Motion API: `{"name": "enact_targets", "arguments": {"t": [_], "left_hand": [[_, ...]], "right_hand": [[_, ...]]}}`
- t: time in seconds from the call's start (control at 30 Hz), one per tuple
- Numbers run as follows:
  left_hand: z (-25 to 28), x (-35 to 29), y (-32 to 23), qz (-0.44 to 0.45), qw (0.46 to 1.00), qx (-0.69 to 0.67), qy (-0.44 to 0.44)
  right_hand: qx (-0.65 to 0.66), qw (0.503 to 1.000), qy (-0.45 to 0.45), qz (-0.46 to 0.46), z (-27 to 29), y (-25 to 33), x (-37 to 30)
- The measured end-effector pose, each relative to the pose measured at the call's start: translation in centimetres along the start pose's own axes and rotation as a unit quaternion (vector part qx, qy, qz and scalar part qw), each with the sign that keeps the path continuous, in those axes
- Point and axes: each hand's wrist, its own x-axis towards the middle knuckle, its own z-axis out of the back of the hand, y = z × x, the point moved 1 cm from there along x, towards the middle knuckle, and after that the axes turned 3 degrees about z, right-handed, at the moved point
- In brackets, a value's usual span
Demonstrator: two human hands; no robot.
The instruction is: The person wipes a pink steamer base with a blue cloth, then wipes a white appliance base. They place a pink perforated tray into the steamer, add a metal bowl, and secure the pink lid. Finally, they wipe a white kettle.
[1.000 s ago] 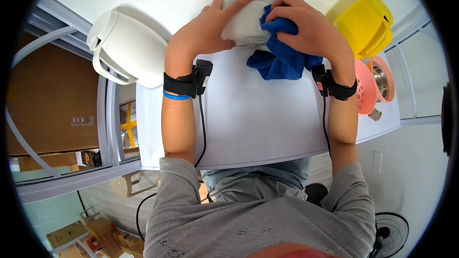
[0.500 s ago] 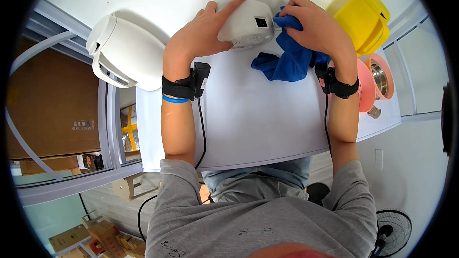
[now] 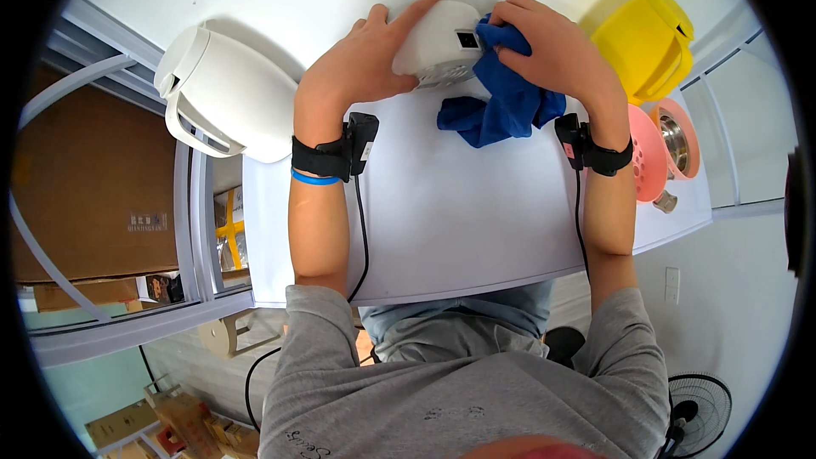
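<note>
The left hand's grip [image 3: 365, 59] is spread wide around the left side of a rounded white appliance [image 3: 425, 44], its forefinger along the top edge and its thumb at the lower edge. The right hand's grip [image 3: 537, 47] is bunched closed on a blue cloth [image 3: 501, 85], fingers curled into its upper part. The appliance sits at the top centre of the frame, between the two hands, with a small black socket [image 3: 467, 39] on its right side and slotted openings low down; the cloth touches it beside the socket. The rest of the cloth hangs in folds below the right hand, toward the centre of the frame.

Both wrists wear black straps with small boxes and cables; a blue band [image 3: 314, 178] circles the left one. The white table [image 3: 467, 212] fills the middle. At the upper left lies a white jug [image 3: 234, 93], its handle toward the left; at the upper right is a yellow jug [image 3: 633, 44]. Below that, at the right edge of the table, are a pink perforated dish [image 3: 649, 157] and a pink-rimmed metal bowl [image 3: 677, 140]. A large cardboard box [image 3: 93, 178] stands at the far left, and a black fan [image 3: 705, 412] at the lower right.
</note>
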Motion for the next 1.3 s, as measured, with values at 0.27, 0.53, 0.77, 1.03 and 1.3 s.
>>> {"name": "enact_targets", "arguments": {"t": [0.27, 0.53, 0.77, 1.03, 1.3], "left_hand": [[0.6, -0.2, -0.6, 0.012, 1.000, 0.003, 0.019], [0.2, 0.3, -0.2, 0.025, 0.998, 0.034, 0.039], [0.1, 0.1, 0.2, -0.005, 0.999, -0.019, -0.032], [0.7, 0.6, 0.3, 0.002, 0.999, -0.040, 0.010], [-0.1, 0.9, -0.9, 0.026, 0.999, -0.032, 0.031]], "right_hand": [[0.071, 0.978, -0.181, 0.076, 0.2, 1.7, 1.8], [0.063, 0.991, -0.089, 0.072, -3.4, 3.4, 1.5], [0.091, 0.996, 0.000, 0.014, -2.6, 1.6, 0.7], [0.048, 0.984, 0.113, -0.128, -0.8, -0.3, 0.1], [0.008, 0.972, 0.141, -0.186, 0.3, 0.4, -0.3]]}}
